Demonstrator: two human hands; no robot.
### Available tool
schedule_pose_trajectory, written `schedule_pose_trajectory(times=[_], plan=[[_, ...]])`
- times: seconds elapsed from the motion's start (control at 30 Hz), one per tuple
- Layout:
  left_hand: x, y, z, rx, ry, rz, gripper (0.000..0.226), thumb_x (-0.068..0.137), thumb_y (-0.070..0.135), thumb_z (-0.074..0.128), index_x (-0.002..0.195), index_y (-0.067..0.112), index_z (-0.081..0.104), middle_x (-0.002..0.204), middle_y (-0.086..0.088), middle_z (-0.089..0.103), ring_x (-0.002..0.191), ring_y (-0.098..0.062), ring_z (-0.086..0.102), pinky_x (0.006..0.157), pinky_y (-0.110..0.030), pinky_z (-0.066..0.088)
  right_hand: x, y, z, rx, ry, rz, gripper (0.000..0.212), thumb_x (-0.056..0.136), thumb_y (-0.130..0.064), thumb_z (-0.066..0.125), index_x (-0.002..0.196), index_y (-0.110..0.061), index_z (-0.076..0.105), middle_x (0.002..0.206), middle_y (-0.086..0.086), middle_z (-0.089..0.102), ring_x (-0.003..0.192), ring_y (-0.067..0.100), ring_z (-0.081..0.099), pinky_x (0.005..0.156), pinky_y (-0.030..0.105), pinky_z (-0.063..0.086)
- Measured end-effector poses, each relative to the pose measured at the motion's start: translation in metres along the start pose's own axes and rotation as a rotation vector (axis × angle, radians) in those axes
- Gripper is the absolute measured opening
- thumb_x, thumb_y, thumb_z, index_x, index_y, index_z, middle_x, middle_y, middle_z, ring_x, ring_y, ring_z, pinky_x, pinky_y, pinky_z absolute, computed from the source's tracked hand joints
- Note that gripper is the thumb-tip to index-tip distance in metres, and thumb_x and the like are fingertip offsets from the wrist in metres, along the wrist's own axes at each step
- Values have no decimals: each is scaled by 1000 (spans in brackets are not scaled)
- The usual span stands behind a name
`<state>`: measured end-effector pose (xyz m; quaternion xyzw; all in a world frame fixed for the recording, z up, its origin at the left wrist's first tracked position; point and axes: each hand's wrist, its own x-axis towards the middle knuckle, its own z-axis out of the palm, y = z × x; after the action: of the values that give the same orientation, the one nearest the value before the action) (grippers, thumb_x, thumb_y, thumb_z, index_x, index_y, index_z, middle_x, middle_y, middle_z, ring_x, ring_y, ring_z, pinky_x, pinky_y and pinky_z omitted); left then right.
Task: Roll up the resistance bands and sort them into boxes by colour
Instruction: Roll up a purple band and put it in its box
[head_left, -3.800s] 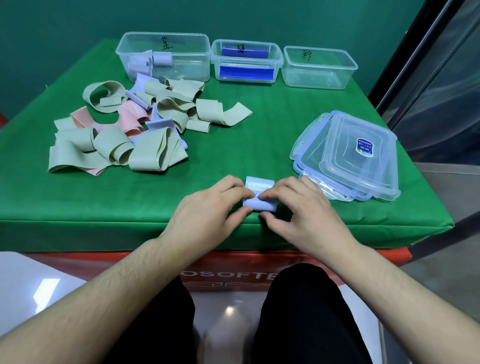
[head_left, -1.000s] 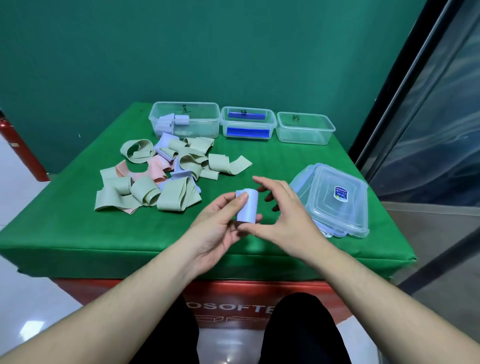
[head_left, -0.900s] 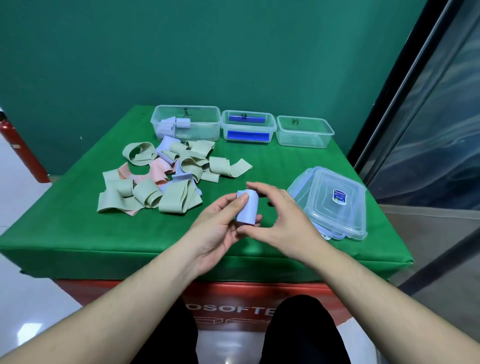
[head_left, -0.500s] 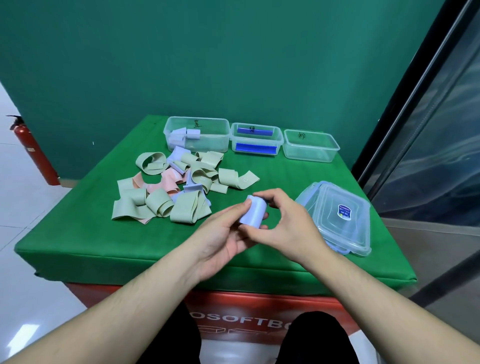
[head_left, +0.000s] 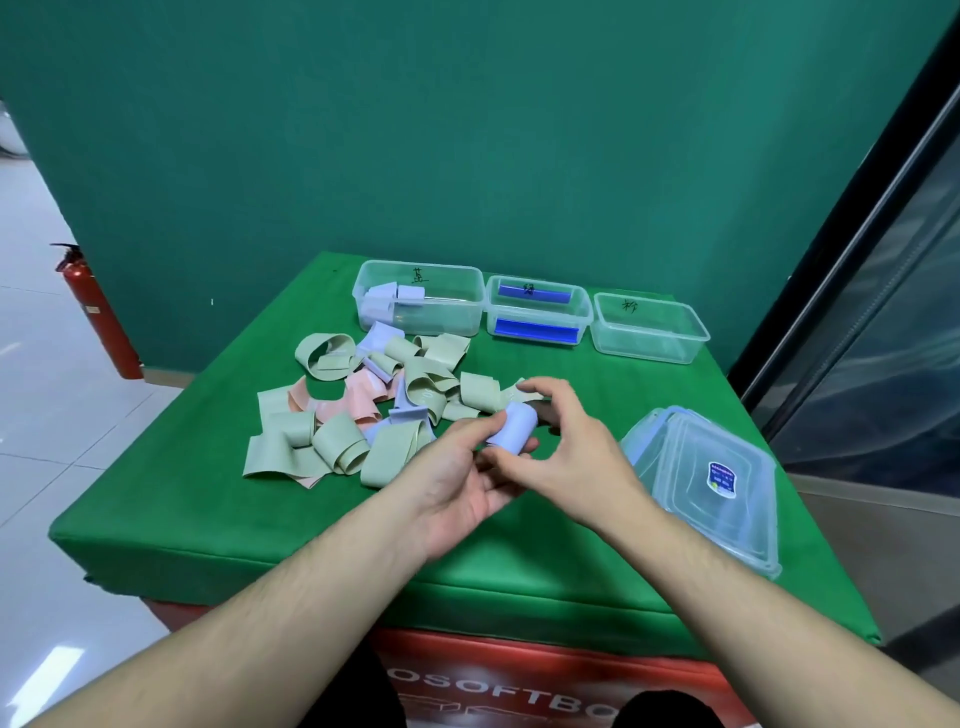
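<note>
A rolled lavender band (head_left: 511, 425) is held above the green table between both hands. My left hand (head_left: 457, 478) lies palm up under it, fingertips on its left side. My right hand (head_left: 566, 452) pinches its lower end with the thumb while the fingers arch over the top. A heap of loose bands (head_left: 363, 410), pale green, pink and lavender, lies left of the hands. Three clear boxes stand at the far edge: the left box (head_left: 447, 306) holds lavender rolls, the middle box (head_left: 537, 314) has blue strips, the right box (head_left: 649, 327) is empty.
A stack of clear lids (head_left: 711, 478) lies on the right side of the green table (head_left: 218, 499). A red fire extinguisher (head_left: 98, 312) stands on the floor at the left by the green wall. A dark door frame (head_left: 852, 244) rises at the right.
The flat lavender band on the table became a tight roll lifted in both hands. The roll has tilted over to the right, and the view has risen.
</note>
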<state>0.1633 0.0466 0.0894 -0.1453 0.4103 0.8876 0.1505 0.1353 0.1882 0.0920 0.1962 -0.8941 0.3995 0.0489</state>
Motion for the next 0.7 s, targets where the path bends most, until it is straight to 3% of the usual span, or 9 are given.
schedule_pose_trajectory(times=[0.07,0.23,0.4,0.57,0.7], plan=[[9,7,-3,31,26,6,45,97,20,58,138,5,49,91,-15,72,75,-15,69,68,-30,58,12,4,2,2,-53,-45,68,68,-50,80,125,-49,44,111,-22,62,101,0,58,88,18,44],[38,33,-16,169,74,2,41,100,26,53,136,7,48,80,-10,72,48,-9,55,50,-19,40,45,20,7,-37,-104,-181,54,74,-40,83,123,-31,62,115,-24,62,107,-5,54,91,7,35],[74,58,-32,314,135,24,16,101,24,53,110,11,54,75,-6,56,48,-9,41,42,-17,33,86,32,14,-93,-161,-203,34,87,-30,74,120,-28,66,110,-17,69,101,-1,60,86,10,40],[111,83,-48,423,155,73,13,100,18,50,107,8,56,74,-6,51,46,-11,41,42,-20,32,130,32,25,-72,-238,-197,23,88,-21,72,111,-22,68,99,-12,70,91,1,61,79,8,42],[141,111,-57,427,174,165,7,101,20,51,98,14,51,71,-5,51,45,-10,39,39,-19,30,172,30,38,126,-213,-58,23,84,-16,76,106,-18,70,92,-3,70,76,3,59,78,17,48]])
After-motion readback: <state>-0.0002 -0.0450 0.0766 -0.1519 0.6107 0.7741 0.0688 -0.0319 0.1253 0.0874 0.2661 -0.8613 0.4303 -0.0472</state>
